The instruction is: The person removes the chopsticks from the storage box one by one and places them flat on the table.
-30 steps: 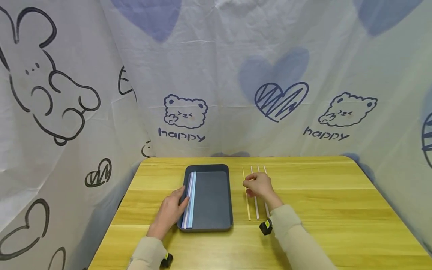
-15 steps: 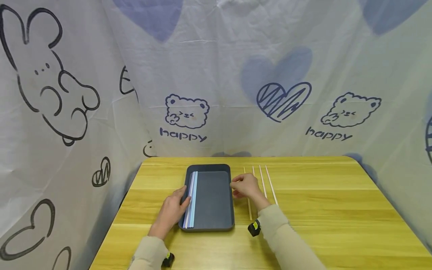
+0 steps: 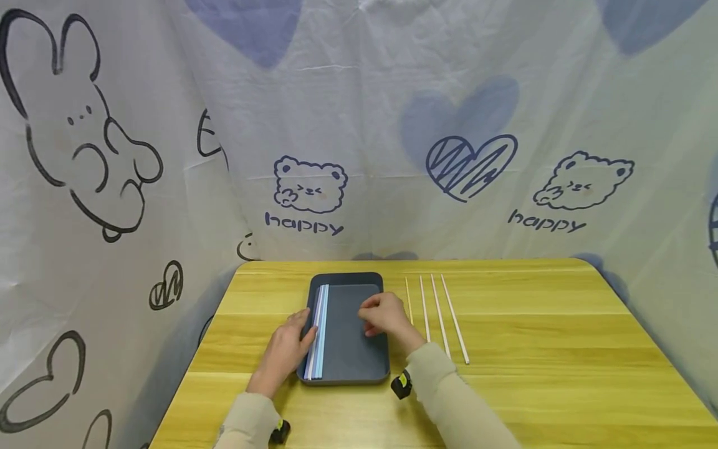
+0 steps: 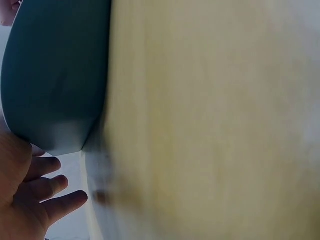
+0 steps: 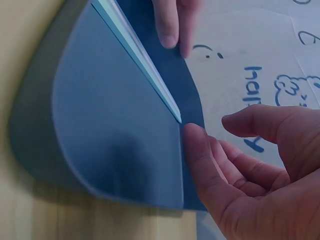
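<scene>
A dark grey rectangular tray [image 3: 353,358] lies on the table. Several thin sticks [image 3: 321,330], light blue, white and lavender, run lengthwise along its left side. My left hand [image 3: 283,352] rests at the tray's left rim, its thumb reaching over the edge by the sticks. In the left wrist view its fingers [image 4: 67,202] stretch out straight beside the tray wall. Over the right part of the tray is my right hand [image 3: 387,315]; in the right wrist view a gap shows between its thumb and forefinger, with nothing in it. Right of the tray lie a yellow stick [image 3: 408,296] and three pale sticks [image 3: 440,312].
The table [image 3: 561,349] has a yellow wood grain. A pale cloth [image 3: 370,206] with bear and heart drawings hangs behind it and on both sides. A small black wrist device [image 3: 401,385] sits below the right sleeve.
My right hand has moved left from above the loose sticks, across the tray's right rim, to over the tray floor. The left hand stays at the left rim; the sticks look unmoved.
</scene>
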Demonstrator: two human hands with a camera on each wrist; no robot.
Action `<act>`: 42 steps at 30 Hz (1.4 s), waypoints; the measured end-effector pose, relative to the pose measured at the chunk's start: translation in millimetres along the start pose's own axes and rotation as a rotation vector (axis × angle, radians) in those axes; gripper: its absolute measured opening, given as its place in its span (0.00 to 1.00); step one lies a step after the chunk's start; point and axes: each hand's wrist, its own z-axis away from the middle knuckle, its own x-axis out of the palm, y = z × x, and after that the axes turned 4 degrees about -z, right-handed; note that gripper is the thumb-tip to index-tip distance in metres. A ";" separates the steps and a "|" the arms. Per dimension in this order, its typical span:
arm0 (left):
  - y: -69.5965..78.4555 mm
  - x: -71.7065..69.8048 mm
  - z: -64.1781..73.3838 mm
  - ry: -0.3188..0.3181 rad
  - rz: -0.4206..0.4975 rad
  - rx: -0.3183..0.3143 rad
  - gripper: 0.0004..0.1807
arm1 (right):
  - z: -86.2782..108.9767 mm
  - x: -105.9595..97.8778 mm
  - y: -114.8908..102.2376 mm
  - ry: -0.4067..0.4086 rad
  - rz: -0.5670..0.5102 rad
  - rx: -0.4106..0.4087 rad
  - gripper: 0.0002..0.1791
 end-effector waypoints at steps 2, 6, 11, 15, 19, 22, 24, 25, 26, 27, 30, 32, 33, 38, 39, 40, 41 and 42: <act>-0.2 -0.1 0.1 0.005 -0.009 0.008 0.33 | 0.7 6.2 0.8 -0.008 -0.005 0.000 0.13; -0.5 0.1 0.7 0.017 -0.035 0.031 0.32 | 1.1 19.0 4.2 -0.026 -0.015 0.004 0.12; 0.8 -0.3 1.3 0.011 -0.048 0.027 0.32 | 0.8 33.2 9.0 -0.039 -0.006 0.014 0.10; 1.2 -1.0 1.9 0.012 -0.058 0.032 0.32 | 0.0 43.1 12.3 -0.031 0.005 0.027 0.08; 0.8 -1.3 1.7 0.016 -0.066 0.033 0.32 | 0.3 52.0 14.7 -0.046 0.010 0.049 0.07; 0.7 -1.4 1.1 0.019 -0.071 0.033 0.31 | 0.8 58.1 16.1 -0.064 0.013 0.056 0.06; 0.6 -1.6 0.7 0.019 -0.074 0.036 0.32 | 1.3 62.2 17.2 -0.075 0.016 0.057 0.06; 0.7 -1.7 0.6 0.016 -0.074 0.035 0.32 | 1.3 64.2 17.9 -0.079 0.019 0.058 0.06; 0.5 -1.6 0.7 0.014 -0.075 0.034 0.32 | 1.4 66.2 18.9 -0.082 0.024 0.059 0.06; 0.5 -1.7 0.9 0.012 -0.075 0.035 0.32 | 1.4 68.2 19.5 -0.084 0.024 0.062 0.06; 1.0 -1.8 1.4 0.011 -0.074 0.041 0.32 | 2.0 72.8 21.3 -0.089 0.023 0.056 0.06; 0.9 -1.9 1.6 0.012 -0.070 0.044 0.31 | 2.4 75.7 21.9 -0.094 0.017 0.050 0.06; 0.8 -2.0 1.7 0.015 -0.069 0.048 0.31 | 2.6 77.0 21.8 -0.097 0.017 0.048 0.06; -0.5 -1.9 1.5 0.025 -0.054 0.043 0.32 | 3.1 82.9 20.2 -0.113 0.014 0.044 0.05; -0.7 -1.9 1.6 0.024 -0.050 0.041 0.32 | 3.0 83.9 19.6 -0.113 0.011 0.048 0.05; -0.8 -2.0 1.7 0.022 -0.046 0.038 0.32 | 2.8 85.0 19.4 -0.113 0.009 0.051 0.04; -0.8 -2.3 1.8 0.018 -0.042 0.035 0.32 | 2.5 86.0 19.2 -0.111 0.011 0.055 0.04; -0.9 -2.2 2.0 0.015 -0.040 0.033 0.32 | 2.1 87.0 19.1 -0.110 0.011 0.061 0.05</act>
